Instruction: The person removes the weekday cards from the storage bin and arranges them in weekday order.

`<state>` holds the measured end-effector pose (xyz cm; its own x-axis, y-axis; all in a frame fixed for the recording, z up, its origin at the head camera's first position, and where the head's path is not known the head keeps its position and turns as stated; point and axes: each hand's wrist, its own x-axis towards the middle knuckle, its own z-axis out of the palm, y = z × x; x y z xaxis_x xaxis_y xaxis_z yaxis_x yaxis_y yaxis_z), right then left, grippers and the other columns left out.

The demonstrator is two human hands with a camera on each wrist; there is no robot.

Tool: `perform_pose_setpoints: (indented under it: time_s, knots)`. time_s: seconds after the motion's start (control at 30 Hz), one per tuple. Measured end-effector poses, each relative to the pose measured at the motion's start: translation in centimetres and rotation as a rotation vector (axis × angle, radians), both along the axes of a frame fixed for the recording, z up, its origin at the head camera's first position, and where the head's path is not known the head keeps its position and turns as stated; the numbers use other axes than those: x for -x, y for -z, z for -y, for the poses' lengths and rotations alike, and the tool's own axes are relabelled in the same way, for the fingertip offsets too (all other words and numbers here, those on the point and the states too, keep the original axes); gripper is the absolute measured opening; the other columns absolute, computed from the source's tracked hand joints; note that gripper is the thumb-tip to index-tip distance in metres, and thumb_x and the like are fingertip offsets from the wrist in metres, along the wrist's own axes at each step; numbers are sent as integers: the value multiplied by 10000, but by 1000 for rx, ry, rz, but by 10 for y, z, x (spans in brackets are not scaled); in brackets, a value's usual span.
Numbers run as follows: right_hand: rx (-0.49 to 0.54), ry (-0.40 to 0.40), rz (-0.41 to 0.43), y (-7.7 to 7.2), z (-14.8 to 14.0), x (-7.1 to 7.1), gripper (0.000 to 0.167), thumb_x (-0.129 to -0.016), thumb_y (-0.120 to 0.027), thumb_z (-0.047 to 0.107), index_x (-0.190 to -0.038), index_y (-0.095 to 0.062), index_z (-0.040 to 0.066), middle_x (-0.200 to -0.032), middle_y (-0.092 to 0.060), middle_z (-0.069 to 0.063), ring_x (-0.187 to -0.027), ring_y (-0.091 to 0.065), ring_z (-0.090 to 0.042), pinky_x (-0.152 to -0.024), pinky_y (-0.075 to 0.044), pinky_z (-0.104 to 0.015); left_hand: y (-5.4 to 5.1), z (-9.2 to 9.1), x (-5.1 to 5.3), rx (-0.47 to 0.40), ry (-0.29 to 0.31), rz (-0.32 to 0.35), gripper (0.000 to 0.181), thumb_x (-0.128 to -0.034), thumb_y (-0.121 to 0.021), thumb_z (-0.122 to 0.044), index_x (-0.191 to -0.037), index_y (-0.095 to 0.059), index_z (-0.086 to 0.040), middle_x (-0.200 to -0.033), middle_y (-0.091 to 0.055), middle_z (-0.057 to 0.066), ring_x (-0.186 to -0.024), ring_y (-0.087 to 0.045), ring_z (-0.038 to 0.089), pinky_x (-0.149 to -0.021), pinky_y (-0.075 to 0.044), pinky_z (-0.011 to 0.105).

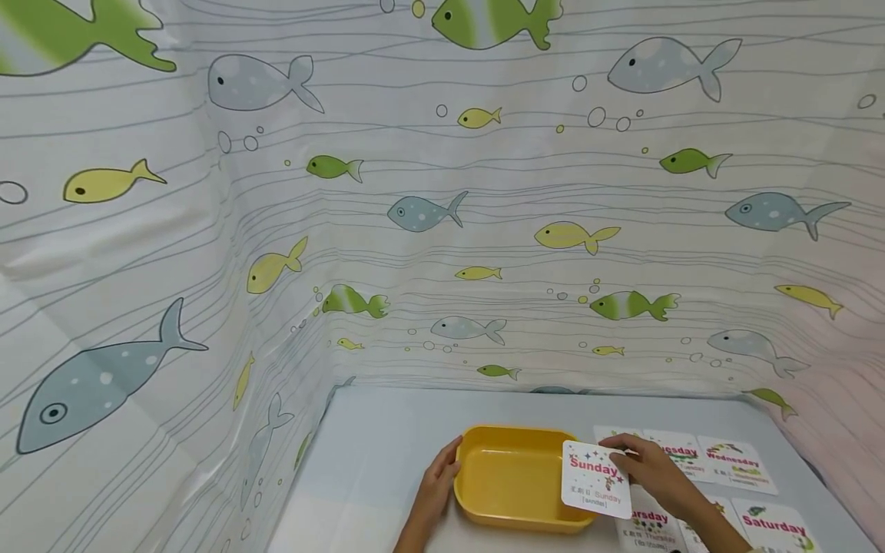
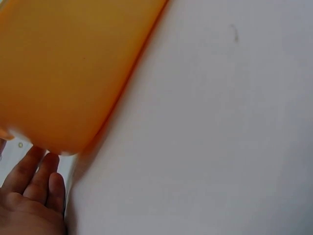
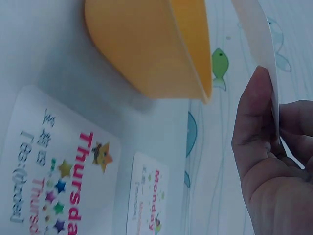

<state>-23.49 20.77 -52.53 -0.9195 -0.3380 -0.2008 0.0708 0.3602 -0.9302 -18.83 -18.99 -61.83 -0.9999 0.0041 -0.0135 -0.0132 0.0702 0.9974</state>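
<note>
A white card printed "Sunday" (image 1: 596,485) is pinched between the thumb and fingers of my right hand (image 1: 653,470), over the right end of a yellow plastic tub (image 1: 522,524). The right wrist view shows this card edge-on above the right hand (image 3: 274,161). My left hand (image 1: 434,488) rests against the tub's left end. Its fingers, fairly straight, touch the outer wall in the left wrist view, where the tub (image 2: 73,73) hides part of the hand. The tub's inside shows nothing in it.
On the white table (image 1: 373,438), right of the tub, lie several day cards in two rows: Tuesday (image 1: 681,455), Wednesday (image 1: 737,464), Thursday (image 1: 646,530), Saturday (image 1: 774,527) and Monday (image 3: 149,196). My right arm covers another card. Fish-patterned sheeting (image 1: 512,184) encloses the table's back and sides.
</note>
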Motion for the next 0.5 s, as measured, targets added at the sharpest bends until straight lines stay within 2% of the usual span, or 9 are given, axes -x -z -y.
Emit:
perform_pose_setpoints:
  time_s: [0.13,0.23,0.33,0.5]
  knots:
    - [-21,44,16,-3,-14,-11,472,-1002,-586,249,-1358,-538,-58,-1307,-597,-233,-974,-686,-230,-800,-629,-382,-1,0,0,-9,-4,15,457,-1041,-481,-300,-1496,-467,-274,-1599,-389,45,-1507,-305,301,-1233,-264,502]
    - [-17,47,36,-2,-24,-17,467,-1006,-574,221,-1363,-517,-75,-1286,-605,-228,-973,-685,-253,-795,-626,-391,-1,-1,0,-12,-4,17,461,-1040,-478,-301,-1499,-463,-268,-1600,-387,53,-1506,-306,309,-1231,-264,511]
    - [-62,99,58,0,-31,-22,425,-992,-591,205,-1324,-560,-57,-1221,-644,-173,-925,-681,-234,-771,-625,-378,0,-1,1,-13,-1,22,461,-1042,-474,-315,-1501,-461,-271,-1603,-382,57,-1507,-301,317,-1229,-263,522]
    - [-109,162,96,5,-43,-32,403,-978,-618,206,-1302,-595,-34,-1213,-657,-140,-926,-677,-214,-763,-624,-378,0,-1,1,-12,1,33,455,-1042,-472,-321,-1496,-461,-296,-1606,-377,38,-1510,-298,308,-1227,-266,523]
